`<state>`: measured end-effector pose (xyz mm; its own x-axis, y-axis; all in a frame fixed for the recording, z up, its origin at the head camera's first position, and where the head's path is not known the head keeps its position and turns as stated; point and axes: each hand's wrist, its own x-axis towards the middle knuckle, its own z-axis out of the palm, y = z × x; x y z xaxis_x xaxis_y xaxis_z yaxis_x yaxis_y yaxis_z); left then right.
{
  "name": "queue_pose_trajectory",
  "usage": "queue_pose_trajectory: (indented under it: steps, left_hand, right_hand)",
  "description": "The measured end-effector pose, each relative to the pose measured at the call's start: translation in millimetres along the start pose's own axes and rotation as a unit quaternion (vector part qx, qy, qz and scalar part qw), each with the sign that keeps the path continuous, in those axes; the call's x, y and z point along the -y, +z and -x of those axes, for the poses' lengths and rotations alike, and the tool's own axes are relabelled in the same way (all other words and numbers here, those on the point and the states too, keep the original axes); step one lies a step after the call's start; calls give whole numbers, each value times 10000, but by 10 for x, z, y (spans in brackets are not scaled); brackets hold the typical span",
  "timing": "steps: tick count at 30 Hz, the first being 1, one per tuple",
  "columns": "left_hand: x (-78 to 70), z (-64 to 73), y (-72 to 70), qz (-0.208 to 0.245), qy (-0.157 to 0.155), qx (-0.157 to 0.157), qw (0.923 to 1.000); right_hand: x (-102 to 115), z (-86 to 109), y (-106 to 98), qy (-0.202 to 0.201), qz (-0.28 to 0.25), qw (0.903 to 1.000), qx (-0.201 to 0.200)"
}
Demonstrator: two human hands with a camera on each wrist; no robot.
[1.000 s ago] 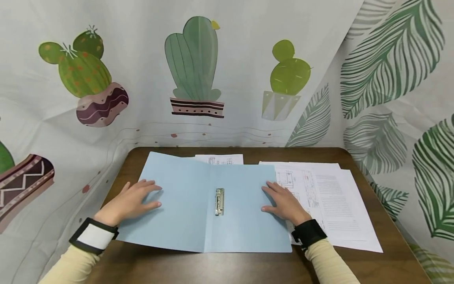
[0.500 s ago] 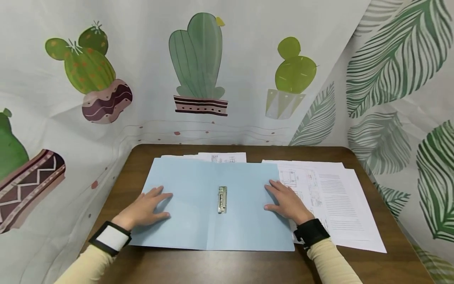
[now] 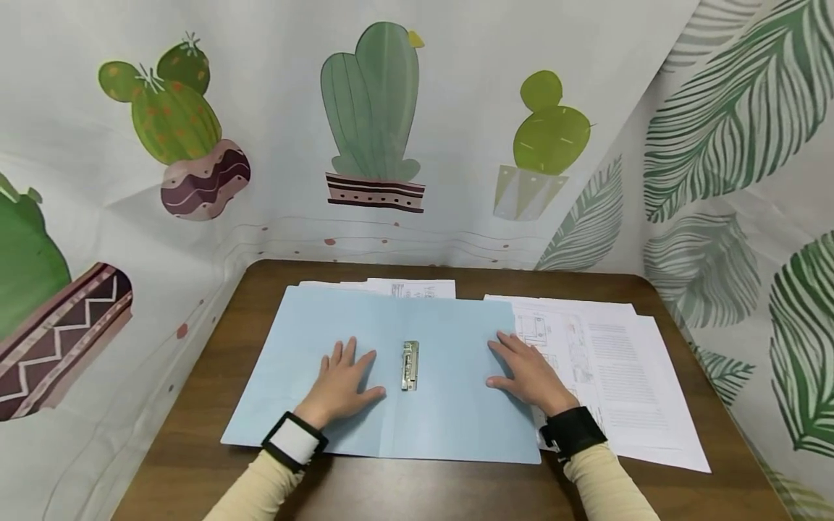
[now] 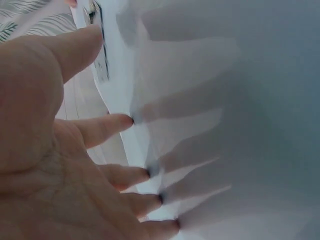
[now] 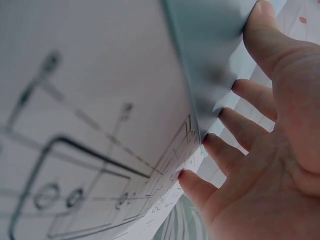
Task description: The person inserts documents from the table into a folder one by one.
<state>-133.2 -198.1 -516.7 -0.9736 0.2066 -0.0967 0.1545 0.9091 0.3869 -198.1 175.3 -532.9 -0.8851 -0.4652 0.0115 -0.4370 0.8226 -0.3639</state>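
Note:
A light blue folder (image 3: 449, 427) lies spread out flat on the table, with a metal clip (image 3: 410, 365) just right of its fold. My left hand (image 3: 339, 387) rests on the left cover near the fold, fingers spread; in the left wrist view its fingertips touch the blue surface. On the folder's right edge lies my right hand (image 3: 531, 373), fingers extended. The right wrist view shows most of those fingertips on the blue cover (image 5: 215, 60) and the little finger beside the printed drawing sheet (image 5: 100, 150). Neither hand grips anything.
Printed sheets (image 3: 625, 383) lie at the right, partly under the folder. More papers (image 3: 423, 288) stick out behind its far edge. The brown table (image 3: 404, 492) ends at a cloth backdrop (image 3: 456, 145) printed with cacti and leaves.
The left cover, raised a little before, now lies flat. My left hand has slid right across it from the outer edge toward the fold. The right hand has stayed in place.

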Motion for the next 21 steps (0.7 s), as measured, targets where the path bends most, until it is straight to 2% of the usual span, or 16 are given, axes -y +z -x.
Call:
queue_pose_trajectory:
  steps: [3, 6, 13, 21]
  left_hand:
    - [-109, -32, 72, 102, 24, -37, 9999]
    - [-157, -33, 127, 112, -66, -28, 9999]
    - [-148, -19, 269, 131, -102, -106, 9998]
    - [-152, -13, 304, 128, -95, -234, 9996]
  right_hand:
    - [-11, 15, 4, 26, 12, 10000, -38]
    - [-18, 23, 11, -3, -3, 10000, -26]
    - [-16, 45, -11, -68, 4, 10000, -11]
    - [-22, 44, -21, -73, 30, 10000, 0]
